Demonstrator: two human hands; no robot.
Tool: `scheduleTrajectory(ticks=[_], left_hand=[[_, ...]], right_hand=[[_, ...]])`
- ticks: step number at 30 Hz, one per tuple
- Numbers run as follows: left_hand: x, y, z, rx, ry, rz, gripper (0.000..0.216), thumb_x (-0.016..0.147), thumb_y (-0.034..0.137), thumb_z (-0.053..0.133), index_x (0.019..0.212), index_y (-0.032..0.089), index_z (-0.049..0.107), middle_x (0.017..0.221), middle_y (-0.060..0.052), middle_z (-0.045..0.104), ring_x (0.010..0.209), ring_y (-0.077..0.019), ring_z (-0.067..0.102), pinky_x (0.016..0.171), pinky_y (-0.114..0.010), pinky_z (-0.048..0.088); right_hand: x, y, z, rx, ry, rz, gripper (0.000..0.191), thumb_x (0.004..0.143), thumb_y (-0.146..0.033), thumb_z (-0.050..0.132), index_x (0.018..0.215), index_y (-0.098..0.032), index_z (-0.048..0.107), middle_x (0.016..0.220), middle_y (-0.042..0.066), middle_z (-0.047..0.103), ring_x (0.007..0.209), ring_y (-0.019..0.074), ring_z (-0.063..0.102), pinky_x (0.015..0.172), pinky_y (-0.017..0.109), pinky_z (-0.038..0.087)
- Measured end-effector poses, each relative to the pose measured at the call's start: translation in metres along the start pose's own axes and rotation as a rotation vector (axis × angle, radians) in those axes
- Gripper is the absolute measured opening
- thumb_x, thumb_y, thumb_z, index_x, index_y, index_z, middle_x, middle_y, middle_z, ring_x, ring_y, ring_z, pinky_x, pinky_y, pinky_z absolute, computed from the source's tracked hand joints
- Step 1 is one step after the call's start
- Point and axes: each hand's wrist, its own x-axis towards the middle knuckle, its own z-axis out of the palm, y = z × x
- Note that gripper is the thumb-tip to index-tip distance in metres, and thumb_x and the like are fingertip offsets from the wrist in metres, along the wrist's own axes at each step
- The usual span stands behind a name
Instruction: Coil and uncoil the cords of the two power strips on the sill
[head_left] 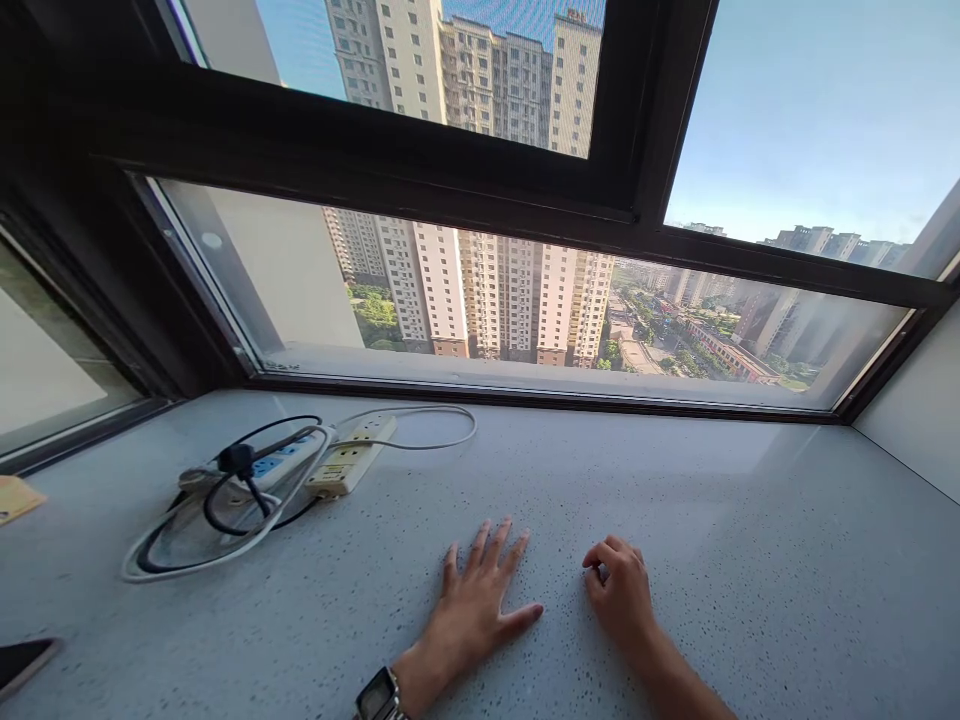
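Observation:
My left hand (480,605) lies palm down on the speckled white windowsill (720,560), its fingers spread and a watch (379,694) on the wrist. A short way to the right, my right hand (621,585) rests on the same surface with its fingers curled in; nothing shows between them. The two hands are apart. Closest to my left hand, up and to the left, is a white power strip (351,458).
Left of the power strip lies a tangle of black and white cables (247,535) with a black plug (236,460) and a second strip with blue sockets (281,458). A dark flat object (26,660) and a yellowish piece (16,500) sit at the left edge. Dark-framed windows (525,398) rise behind.

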Motion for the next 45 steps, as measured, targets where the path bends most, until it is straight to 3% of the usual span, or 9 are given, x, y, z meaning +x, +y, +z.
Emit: scheduleTrajectory(ticks=[13, 25, 28, 34, 40, 45], left_hand=[[0.0, 0.0, 0.001, -0.01, 0.031, 0.015, 0.089, 0.078, 0.077, 0.038, 0.15, 0.028, 0.022, 0.159, -0.01, 0.013, 0.145, -0.039, 0.006, 0.109, -0.068, 0.0], [-0.005, 0.011, -0.013, 0.006, -0.021, -0.006, 0.09, 0.078, 0.074, 0.041, 0.151, 0.025, 0.022, 0.159, -0.009, 0.012, 0.145, -0.039, 0.003, 0.109, -0.067, 0.0], [-0.004, 0.012, -0.014, 0.001, -0.023, -0.003, 0.091, 0.077, 0.074, 0.042, 0.151, 0.025, 0.022, 0.159, -0.01, 0.012, 0.144, -0.04, 0.003, 0.11, -0.067, 0.0], [-0.006, 0.015, -0.02, -0.007, -0.052, -0.019, 0.092, 0.078, 0.076, 0.038, 0.152, 0.024, 0.02, 0.16, -0.009, 0.008, 0.145, -0.0382, -0.001, 0.11, -0.066, -0.002], [-0.006, 0.017, -0.023, -0.005, -0.063, -0.013, 0.094, 0.077, 0.078, 0.036, 0.152, 0.023, 0.018, 0.16, -0.01, 0.006, 0.145, -0.0382, -0.001, 0.109, -0.066, -0.002], [-0.005, 0.015, -0.02, -0.023, -0.048, -0.01, 0.092, 0.078, 0.076, 0.039, 0.152, 0.023, 0.02, 0.16, -0.01, 0.006, 0.145, -0.0384, -0.001, 0.109, -0.066, -0.003]], right_hand=[[0.0, 0.002, -0.002, 0.059, 0.068, 0.007, 0.021, 0.08, -0.008, 0.049, 0.077, -0.02, 0.066, 0.077, 0.005, 0.066, 0.074, 0.0192, 0.062, 0.073, 0.032, 0.047], [0.002, 0.003, 0.0, 0.005, 0.034, -0.047, 0.02, 0.073, -0.009, 0.049, 0.071, -0.021, 0.065, 0.074, 0.004, 0.064, 0.068, 0.018, 0.06, 0.072, 0.033, 0.045], [0.002, 0.006, 0.0, 0.02, 0.068, -0.058, 0.02, 0.071, -0.007, 0.049, 0.07, -0.021, 0.064, 0.072, 0.003, 0.063, 0.068, 0.0174, 0.059, 0.071, 0.031, 0.045], [0.001, 0.009, 0.0, 0.085, 0.213, -0.146, 0.018, 0.081, -0.013, 0.048, 0.073, -0.019, 0.062, 0.07, 0.003, 0.06, 0.067, 0.0169, 0.057, 0.067, 0.029, 0.044], [0.003, 0.004, -0.003, 0.036, 0.004, -0.061, 0.018, 0.074, -0.009, 0.049, 0.066, -0.02, 0.061, 0.07, 0.002, 0.061, 0.058, 0.014, 0.053, 0.056, 0.025, 0.041], [0.002, 0.005, -0.003, 0.028, 0.019, -0.039, 0.018, 0.074, -0.01, 0.048, 0.069, -0.02, 0.062, 0.072, 0.002, 0.061, 0.06, 0.0147, 0.053, 0.056, 0.026, 0.04]])
